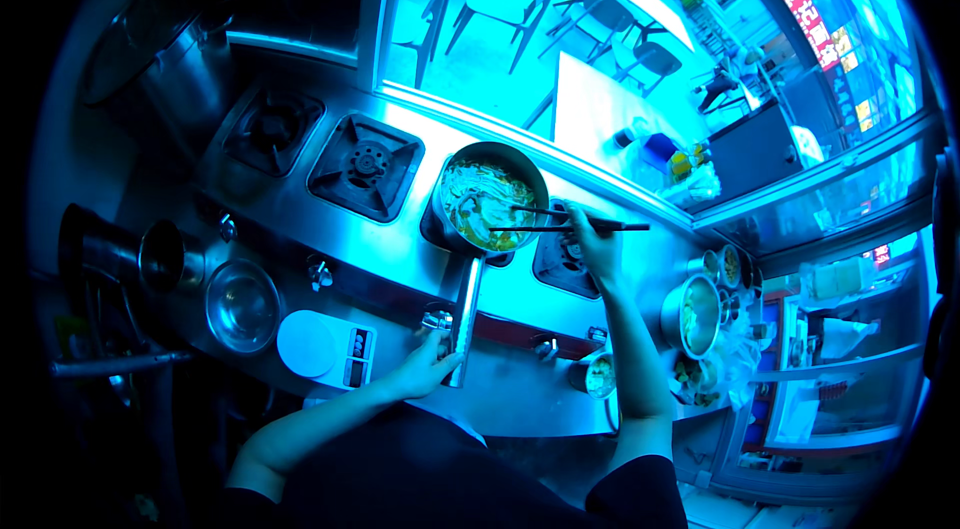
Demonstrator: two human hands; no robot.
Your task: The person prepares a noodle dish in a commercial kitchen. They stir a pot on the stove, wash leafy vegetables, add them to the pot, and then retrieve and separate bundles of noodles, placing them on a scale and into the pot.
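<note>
A steel saucepan [495, 242] stands on a stove burner, holding noodles [487, 191] in broth with pale and green bits. Long dark chopsticks [551, 229] are in my right hand [595, 248], spread apart, with their tips over the noodles. The pan's long metal handle [471, 304] points back towards me. My left hand [427, 370] is by the handle's lower end, thumb overlapping it and fingers close to a stove knob [437, 320]. Whether those fingers grip the knob or the handle cannot be told.
Unused burners [365, 161] lie left of the pan; another burner [566, 266] is under my right hand. A kitchen scale [326, 349] and steel bowl [242, 305] sit front left. A small food-filled container [600, 377] and larger bowl [694, 315] are right. A window ledge [525, 143] runs behind.
</note>
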